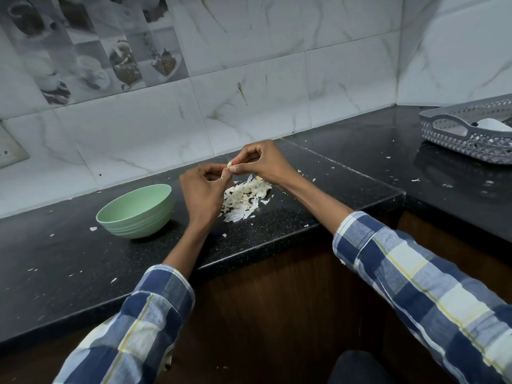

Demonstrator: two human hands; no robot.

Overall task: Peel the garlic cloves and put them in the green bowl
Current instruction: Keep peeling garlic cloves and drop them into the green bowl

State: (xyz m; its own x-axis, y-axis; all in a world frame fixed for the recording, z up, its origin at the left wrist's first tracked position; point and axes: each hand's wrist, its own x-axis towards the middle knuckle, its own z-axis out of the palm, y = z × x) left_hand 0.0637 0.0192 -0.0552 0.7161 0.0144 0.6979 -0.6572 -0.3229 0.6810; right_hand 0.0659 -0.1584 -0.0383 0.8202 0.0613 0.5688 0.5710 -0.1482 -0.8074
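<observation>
- Position: both hands are raised just above the dark bench (277, 217), over the pile of peelings (245, 199). The garlic clove (229, 164) sits between the fingertips of both.
- Right hand (263, 162): thumb and forefinger pinch the clove. Left hand (203, 194): fingertips pinch at the clove's lower end, where a pale sliver of skin hangs; the remaining fingers are curled.
- Green bowl (135, 210): stands on the bench to the left of the left hand, apart from it. Its contents cannot be seen from this angle.
- Risk, slip: the clove is small and held by fingertips only. A sharp tug on the skin could flick it free onto the bench or over the front edge to the floor.
- Risk, mix-up: a dropped clove would land among the peelings, similar in colour, and be hard to find.
- Risk, contamination: loose skin clinging to the clove or fingers could be carried into the bowl.
- Risk, incomplete peel: thin skin may tear and leave patches.
</observation>
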